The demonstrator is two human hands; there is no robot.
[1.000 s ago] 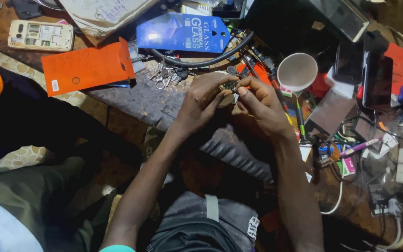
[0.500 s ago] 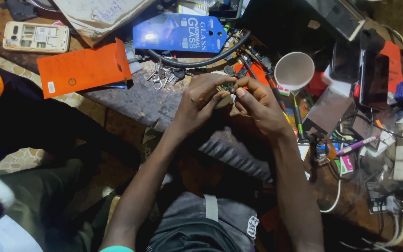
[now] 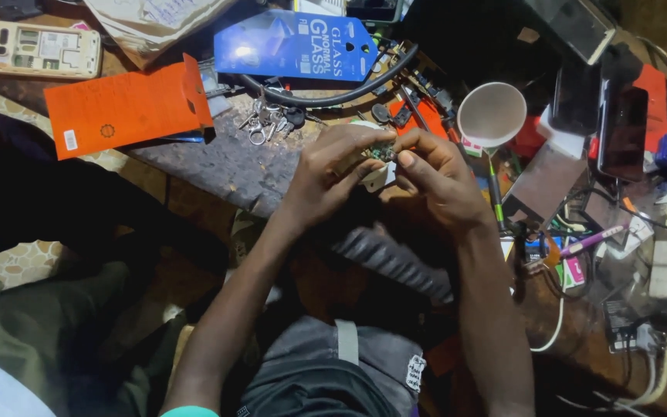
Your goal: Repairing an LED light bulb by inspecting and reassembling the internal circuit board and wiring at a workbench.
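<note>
Holding as before, left hand (image 3: 332,174) and right hand (image 3: 438,174) keep a pinching grip on a small circuit part (image 3: 380,154), just below the white cup (image 3: 492,113), over a cluttered worktop (image 3: 225,166)

Cluttered workbench (image 3: 218,166) (grey-topped) bears orange card (image 3: 121,108), keys (image 3: 268,120).

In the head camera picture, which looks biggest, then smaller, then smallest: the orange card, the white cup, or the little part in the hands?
1. Orange card, the largest.
2. White cup, in the middle.
3. Small electronic part, the smallest, pinched between the left hand and right hand, which partly hide it.
</note>
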